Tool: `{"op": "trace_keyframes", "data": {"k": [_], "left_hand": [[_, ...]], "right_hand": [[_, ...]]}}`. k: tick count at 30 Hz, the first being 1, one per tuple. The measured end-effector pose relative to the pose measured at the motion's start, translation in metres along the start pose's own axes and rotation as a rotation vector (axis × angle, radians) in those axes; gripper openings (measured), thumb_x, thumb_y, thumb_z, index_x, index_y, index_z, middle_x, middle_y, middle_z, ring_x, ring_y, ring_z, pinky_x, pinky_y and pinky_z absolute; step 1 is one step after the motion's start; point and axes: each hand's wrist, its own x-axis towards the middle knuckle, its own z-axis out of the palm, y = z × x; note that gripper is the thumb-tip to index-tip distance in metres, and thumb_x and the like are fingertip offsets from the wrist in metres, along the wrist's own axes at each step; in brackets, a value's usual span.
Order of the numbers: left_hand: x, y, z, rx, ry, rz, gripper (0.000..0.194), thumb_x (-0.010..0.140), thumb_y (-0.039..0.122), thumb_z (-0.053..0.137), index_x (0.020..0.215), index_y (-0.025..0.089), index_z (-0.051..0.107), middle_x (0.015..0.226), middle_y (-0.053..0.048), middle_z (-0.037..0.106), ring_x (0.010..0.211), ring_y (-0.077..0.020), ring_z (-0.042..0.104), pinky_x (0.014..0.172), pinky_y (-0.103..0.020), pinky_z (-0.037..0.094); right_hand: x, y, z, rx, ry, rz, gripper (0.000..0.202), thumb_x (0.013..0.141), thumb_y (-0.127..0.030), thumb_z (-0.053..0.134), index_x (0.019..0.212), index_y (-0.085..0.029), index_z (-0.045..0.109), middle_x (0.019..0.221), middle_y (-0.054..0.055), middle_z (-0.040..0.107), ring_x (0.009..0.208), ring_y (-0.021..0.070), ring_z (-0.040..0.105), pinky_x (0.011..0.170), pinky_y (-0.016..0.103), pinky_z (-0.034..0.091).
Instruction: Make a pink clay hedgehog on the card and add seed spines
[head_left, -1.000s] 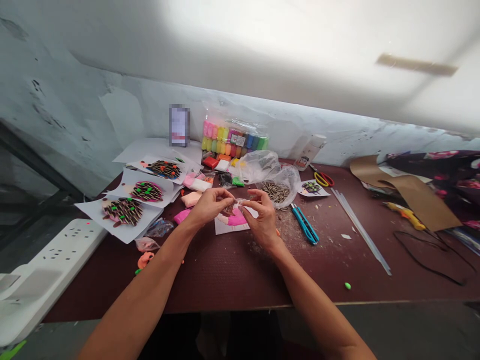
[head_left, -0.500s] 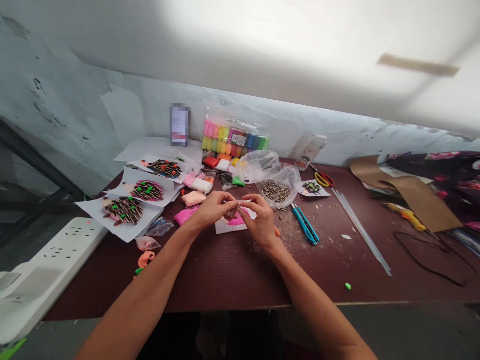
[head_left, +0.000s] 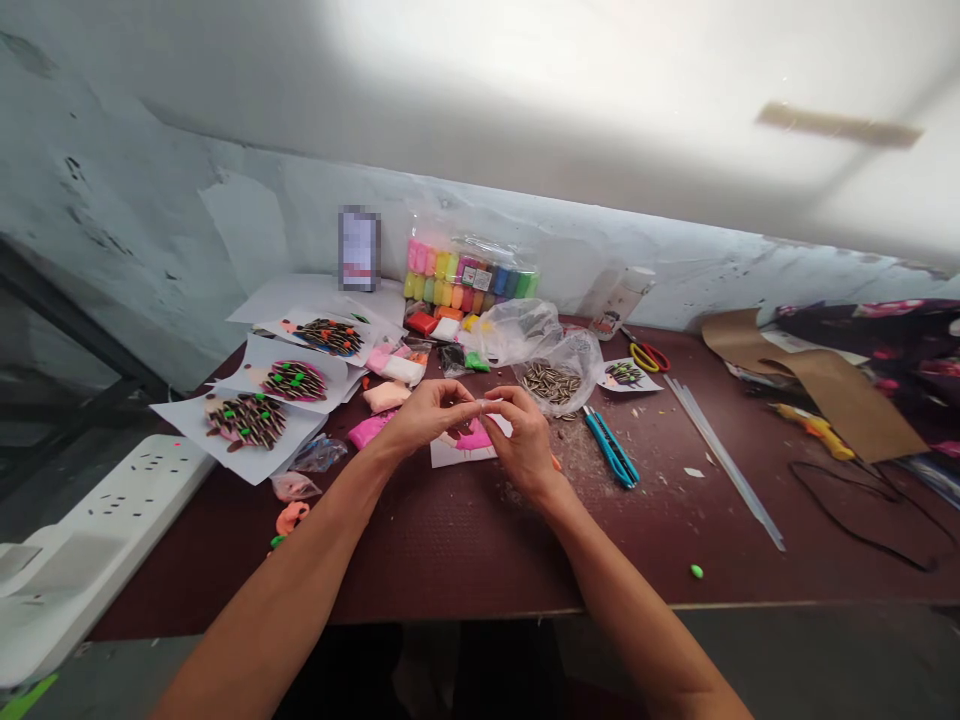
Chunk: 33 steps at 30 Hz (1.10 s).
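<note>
My left hand [head_left: 433, 412] and my right hand [head_left: 523, 437] meet fingertip to fingertip above the table. Both are closed in a pinch, and whatever sits between the fingers is too small to make out. Beneath them lies a white card [head_left: 450, 457] with a flat pink clay shape [head_left: 474, 436] on it, partly covered by my fingers. Left of the card are a peach clay lump [head_left: 387, 397] and a bright pink clay packet [head_left: 366, 432]. An open plastic bag of striped sunflower seeds [head_left: 551, 383] stands just beyond my right hand.
Seed-covered hedgehog figures [head_left: 247, 420] on paper lie at the left, near a white power strip [head_left: 127, 500]. To the right are a blue utility knife [head_left: 611, 450], scissors [head_left: 646, 357], clear glue sticks [head_left: 724, 465] and a yellow glue gun [head_left: 817, 430]. Coloured clay packs [head_left: 469, 280] stand behind.
My fingertips have shifted slightly, and more of the pink shape shows below them. A small, partly see-through bit seen between my hands before is no longer distinct. Other things stay put.
</note>
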Motion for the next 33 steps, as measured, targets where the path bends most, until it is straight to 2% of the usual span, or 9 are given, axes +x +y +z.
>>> {"op": "trace_keyframes", "data": {"k": [5, 12, 18, 21, 22, 25, 28, 31, 33], "left_hand": [[0.001, 0.0, -0.002, -0.027, 0.004, 0.095, 0.036, 0.069, 0.043, 0.081, 0.076, 0.013, 0.063, 0.068, 0.0, 0.064, 0.062, -0.0113, 0.061, 0.058, -0.023, 0.051], [0.002, -0.001, 0.0, -0.067, 0.041, 0.074, 0.032, 0.065, 0.032, 0.081, 0.081, 0.014, 0.061, 0.073, 0.001, 0.063, 0.062, -0.0104, 0.061, 0.057, -0.022, 0.051], [0.003, -0.002, 0.006, -0.029, 0.039, 0.048, 0.023, 0.063, 0.026, 0.073, 0.077, 0.015, 0.058, 0.069, 0.003, 0.059, 0.056, -0.0083, 0.056, 0.052, -0.02, 0.049], [0.005, -0.001, 0.0, 0.042, 0.124, 0.052, 0.017, 0.061, 0.021, 0.066, 0.075, 0.016, 0.058, 0.066, 0.003, 0.059, 0.055, -0.0092, 0.055, 0.049, -0.02, 0.046], [0.006, 0.0, -0.004, 0.076, 0.204, 0.07, 0.016, 0.06, 0.019, 0.064, 0.075, 0.016, 0.059, 0.066, 0.003, 0.059, 0.055, -0.0092, 0.054, 0.048, -0.019, 0.045], [0.005, 0.006, -0.018, 0.039, 0.353, 0.095, 0.026, 0.061, 0.018, 0.06, 0.086, 0.014, 0.066, 0.067, 0.001, 0.062, 0.056, -0.01, 0.054, 0.051, -0.021, 0.046], [0.002, 0.012, -0.026, -0.074, 0.404, 0.078, 0.029, 0.062, 0.021, 0.061, 0.089, 0.013, 0.069, 0.073, -0.002, 0.067, 0.059, -0.0113, 0.057, 0.055, -0.024, 0.05], [0.0, 0.014, -0.028, -0.13, 0.405, 0.051, 0.033, 0.061, 0.021, 0.063, 0.092, 0.013, 0.07, 0.082, -0.005, 0.071, 0.064, -0.0137, 0.062, 0.06, -0.028, 0.054], [0.001, 0.011, -0.03, -0.09, 0.414, 0.067, 0.035, 0.061, 0.02, 0.061, 0.094, 0.014, 0.072, 0.086, -0.006, 0.073, 0.071, -0.0163, 0.064, 0.064, -0.029, 0.056]], "right_hand": [[-0.001, 0.0, 0.0, -0.015, 0.033, -0.019, 0.008, 0.09, -0.022, 0.066, 0.09, -0.023, 0.074, 0.105, 0.008, 0.067, 0.096, 0.0212, 0.065, 0.085, 0.038, 0.053], [-0.001, -0.004, 0.0, -0.045, -0.001, -0.022, 0.012, 0.091, -0.019, 0.062, 0.083, -0.023, 0.071, 0.106, 0.008, 0.066, 0.095, 0.0203, 0.063, 0.085, 0.038, 0.052], [-0.002, -0.011, 0.001, -0.041, -0.018, -0.033, 0.013, 0.088, -0.017, 0.059, 0.079, -0.023, 0.067, 0.103, 0.008, 0.065, 0.096, 0.021, 0.063, 0.085, 0.037, 0.051], [0.0, -0.014, -0.002, -0.005, 0.053, 0.011, 0.01, 0.086, -0.016, 0.059, 0.079, -0.023, 0.063, 0.103, 0.007, 0.064, 0.098, 0.0214, 0.062, 0.087, 0.038, 0.051], [0.001, -0.015, -0.003, 0.026, 0.09, 0.036, 0.01, 0.086, -0.017, 0.058, 0.08, -0.023, 0.062, 0.103, 0.007, 0.064, 0.099, 0.0215, 0.062, 0.087, 0.038, 0.051], [0.004, -0.015, -0.005, 0.144, 0.16, 0.117, 0.007, 0.089, -0.021, 0.056, 0.085, -0.022, 0.062, 0.101, 0.007, 0.064, 0.093, 0.0198, 0.061, 0.082, 0.035, 0.051], [0.005, -0.013, -0.004, 0.275, 0.128, 0.172, 0.008, 0.089, -0.024, 0.055, 0.091, -0.021, 0.063, 0.096, 0.006, 0.065, 0.082, 0.0166, 0.06, 0.075, 0.031, 0.051], [0.004, -0.011, 0.0, 0.391, 0.084, 0.24, 0.01, 0.088, -0.029, 0.058, 0.085, -0.021, 0.063, 0.094, 0.005, 0.067, 0.082, 0.0161, 0.061, 0.074, 0.03, 0.051], [0.003, -0.011, 0.002, 0.458, 0.061, 0.307, 0.012, 0.086, -0.032, 0.062, 0.082, -0.021, 0.063, 0.088, 0.004, 0.068, 0.077, 0.0155, 0.061, 0.071, 0.029, 0.051]]}}
